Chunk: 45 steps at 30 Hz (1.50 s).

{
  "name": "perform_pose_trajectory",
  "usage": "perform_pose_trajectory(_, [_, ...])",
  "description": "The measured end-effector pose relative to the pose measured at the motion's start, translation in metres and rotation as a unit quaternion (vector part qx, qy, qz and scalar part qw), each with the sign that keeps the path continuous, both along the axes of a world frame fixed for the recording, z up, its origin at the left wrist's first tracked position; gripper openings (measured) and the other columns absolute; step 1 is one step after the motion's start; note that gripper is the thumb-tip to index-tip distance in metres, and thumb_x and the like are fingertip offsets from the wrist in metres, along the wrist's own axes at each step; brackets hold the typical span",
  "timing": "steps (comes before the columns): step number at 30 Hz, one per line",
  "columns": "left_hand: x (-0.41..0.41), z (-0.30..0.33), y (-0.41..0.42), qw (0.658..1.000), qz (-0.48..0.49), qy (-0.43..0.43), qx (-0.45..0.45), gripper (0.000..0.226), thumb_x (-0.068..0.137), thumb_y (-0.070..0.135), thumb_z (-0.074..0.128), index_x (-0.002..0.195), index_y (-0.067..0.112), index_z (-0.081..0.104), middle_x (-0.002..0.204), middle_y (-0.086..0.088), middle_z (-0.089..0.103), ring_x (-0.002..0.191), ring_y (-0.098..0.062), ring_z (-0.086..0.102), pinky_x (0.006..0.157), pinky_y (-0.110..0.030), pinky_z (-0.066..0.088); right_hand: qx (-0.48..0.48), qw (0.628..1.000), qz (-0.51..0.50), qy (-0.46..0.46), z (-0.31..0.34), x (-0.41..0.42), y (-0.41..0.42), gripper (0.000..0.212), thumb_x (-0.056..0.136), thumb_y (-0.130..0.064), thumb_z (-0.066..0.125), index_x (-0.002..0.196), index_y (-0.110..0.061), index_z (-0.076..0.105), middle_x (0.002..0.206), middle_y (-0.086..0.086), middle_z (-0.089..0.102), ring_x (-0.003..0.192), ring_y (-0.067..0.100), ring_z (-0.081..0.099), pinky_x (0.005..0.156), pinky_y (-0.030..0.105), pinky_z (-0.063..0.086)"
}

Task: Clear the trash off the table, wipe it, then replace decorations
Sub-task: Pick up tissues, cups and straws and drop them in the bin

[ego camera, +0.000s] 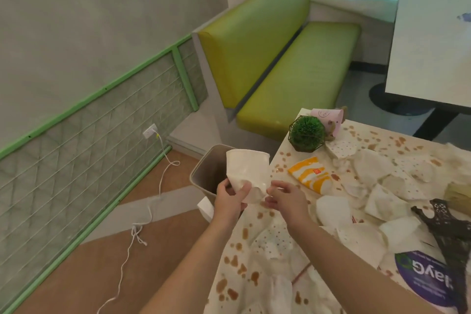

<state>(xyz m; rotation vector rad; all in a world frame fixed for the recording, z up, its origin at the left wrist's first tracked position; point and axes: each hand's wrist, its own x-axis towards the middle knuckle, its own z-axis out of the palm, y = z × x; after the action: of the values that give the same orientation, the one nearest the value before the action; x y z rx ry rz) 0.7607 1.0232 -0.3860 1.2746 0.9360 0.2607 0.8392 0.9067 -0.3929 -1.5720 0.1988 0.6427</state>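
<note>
A person's left hand (230,195) grips a crumpled white paper cup (247,173) by its lower end, holding it over the open bin (204,173) just beyond the fingers. The right hand (285,197), just beside the grip, pinches the cup's torn lower edge. To the right of the grip, the stained table (254,242) carries paper scraps, an orange-and-white wrapper (311,174) and a green ball plant (307,134).

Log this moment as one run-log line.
phase: clearing trash | left hand: holds paper cup over bin | right hand: pinches cup's edge | table: stained, littered
</note>
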Motion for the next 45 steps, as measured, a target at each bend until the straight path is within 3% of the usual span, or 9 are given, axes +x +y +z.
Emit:
perform_pose_trajectory(7, [0.025, -0.024, 0.061, 0.991, 0.001, 0.092, 0.102, 0.061, 0.077, 0.037, 0.081, 0.121, 0.023, 0.04, 0.104, 0.008, 0.057, 0.096, -0.014, 0.059, 0.091, -0.044, 0.054, -0.035, 0.999, -0.014, -0.003, -0.024, 0.026, 0.013, 0.02, 0.095, -0.004, 0.051, 0.106, -0.01, 0.067, 0.094, 0.011, 0.069, 0.075, 0.023, 0.068, 0.073, 0.034, 0.061])
perform_pose_trajectory(11, [0.038, -0.025, 0.093, 0.977, -0.024, 0.137, 0.159, 0.053, 0.081, 0.032, 0.078, 0.118, 0.018, 0.043, 0.106, 0.003, 0.055, 0.086, -0.011, 0.054, 0.077, -0.032, 0.05, -0.043, 0.998, -0.035, -0.008, -0.029, 0.031, 0.019, 0.018, 0.097, -0.005, 0.051, 0.105, -0.01, 0.066, 0.094, 0.012, 0.069, 0.076, 0.024, 0.066, 0.071, 0.033, 0.059])
perform_pose_trajectory(15, [0.054, -0.032, 0.12, 0.965, -0.067, 0.187, 0.169, 0.053, 0.084, 0.03, 0.075, 0.124, 0.013, 0.045, 0.113, -0.001, 0.056, 0.094, -0.02, 0.053, 0.076, -0.033, 0.048, -0.048, 0.997, -0.067, -0.011, -0.023, 0.034, 0.027, 0.018, 0.097, -0.005, 0.049, 0.096, -0.014, 0.065, 0.09, 0.012, 0.068, 0.072, 0.023, 0.064, 0.07, 0.034, 0.059])
perform_pose_trajectory(21, [0.061, -0.048, 0.14, 0.923, -0.213, 0.252, 0.196, 0.077, 0.088, 0.031, 0.071, 0.15, 0.015, 0.029, 0.149, -0.008, 0.042, 0.131, -0.029, 0.046, 0.103, -0.038, 0.04, -0.068, 0.991, -0.117, -0.02, -0.017, 0.029, 0.032, 0.017, 0.095, -0.004, 0.052, 0.101, -0.01, 0.066, 0.086, 0.01, 0.069, 0.068, 0.02, 0.062, 0.066, 0.03, 0.057])
perform_pose_trajectory(24, [0.063, -0.051, 0.133, 0.899, -0.269, 0.232, 0.255, 0.05, 0.09, 0.037, 0.065, 0.135, 0.02, 0.05, 0.133, -0.001, 0.057, 0.12, -0.022, 0.054, 0.101, -0.038, 0.045, -0.061, 0.987, -0.148, -0.008, -0.016, 0.029, 0.028, 0.018, 0.095, -0.005, 0.052, 0.106, -0.009, 0.065, 0.087, 0.009, 0.067, 0.071, 0.021, 0.062, 0.068, 0.03, 0.056])
perform_pose_trajectory(28, [0.074, -0.044, 0.105, 0.906, -0.306, 0.183, 0.229, 0.017, 0.096, 0.037, 0.056, 0.108, 0.026, 0.057, 0.107, 0.006, 0.063, 0.092, -0.012, 0.058, 0.079, -0.032, 0.049, -0.067, 0.983, -0.169, -0.014, -0.016, 0.031, 0.018, 0.018, 0.094, -0.009, 0.054, 0.108, -0.007, 0.065, 0.09, 0.008, 0.066, 0.072, 0.02, 0.061, 0.067, 0.031, 0.054])
perform_pose_trajectory(32, [0.091, -0.037, 0.069, 0.908, -0.337, 0.149, 0.197, 0.018, 0.095, 0.039, 0.054, 0.105, 0.025, 0.059, 0.102, 0.004, 0.065, 0.097, -0.017, 0.06, 0.094, -0.042, 0.051, -0.112, 0.976, -0.18, -0.049, -0.01, 0.042, 0.0, 0.01, 0.09, -0.017, 0.062, 0.098, -0.013, 0.066, 0.091, 0.006, 0.067, 0.072, 0.019, 0.059, 0.075, 0.037, 0.053])
perform_pose_trajectory(40, [0.131, -0.035, 0.003, 0.848, -0.461, 0.164, 0.203, 0.027, 0.097, 0.044, 0.049, 0.106, 0.022, 0.062, 0.092, 0.002, 0.062, 0.082, -0.018, 0.058, 0.07, -0.031, 0.045, -0.292, 0.942, -0.109, -0.124, -0.012, 0.09, -0.046, 0.029, 0.097, -0.01, 0.044, 0.108, -0.012, 0.07, 0.084, 0.004, 0.065, 0.06, 0.014, 0.052, 0.047, 0.024, 0.033])
perform_pose_trajectory(45, [0.148, -0.04, -0.031, 0.864, -0.432, 0.17, 0.197, 0.036, 0.095, 0.046, 0.053, 0.124, 0.024, 0.05, 0.113, 0.007, 0.055, 0.084, -0.01, 0.057, 0.077, -0.03, 0.046, -0.395, 0.912, 0.009, -0.111, -0.034, 0.113, -0.065, 0.045, 0.097, -0.035, 0.055, 0.137, -0.014, 0.055, 0.138, 0.014, 0.048, 0.119, 0.029, 0.053, 0.078, 0.034, 0.052])
